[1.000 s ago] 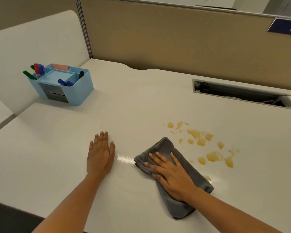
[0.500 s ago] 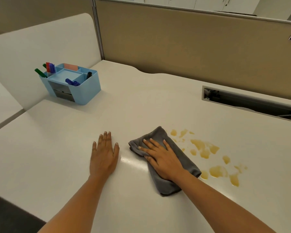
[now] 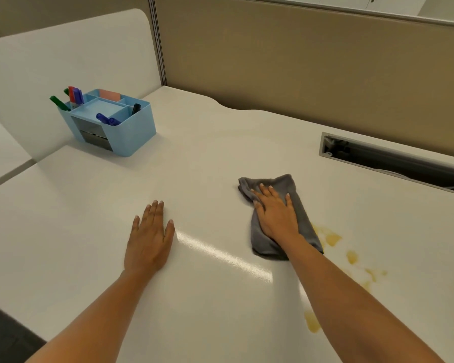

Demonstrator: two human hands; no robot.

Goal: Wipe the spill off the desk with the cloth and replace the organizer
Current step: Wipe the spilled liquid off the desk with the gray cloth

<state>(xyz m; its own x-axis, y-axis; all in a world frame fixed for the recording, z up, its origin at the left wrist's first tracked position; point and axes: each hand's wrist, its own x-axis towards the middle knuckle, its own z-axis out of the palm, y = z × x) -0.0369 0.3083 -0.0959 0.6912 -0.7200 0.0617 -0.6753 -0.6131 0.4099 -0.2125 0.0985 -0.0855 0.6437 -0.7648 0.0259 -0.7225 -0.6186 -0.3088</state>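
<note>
My right hand presses flat on a folded grey cloth on the white desk, fingers spread over it. Yellowish spill patches lie just right of the cloth, and more run along my right forearm toward the front. My left hand rests palm down on the bare desk, left of the cloth, holding nothing. A light blue organizer with coloured markers stands at the desk's far left corner.
A long open cable slot is cut into the desk at the back right. Tan partition walls close off the back, and a white divider stands at the left. The desk's front edge drops to dark floor at the lower left.
My right hand has pushed the cloth away from me over the upper spill patches, which no longer show. My left hand has stayed in place. The view has shifted left.
</note>
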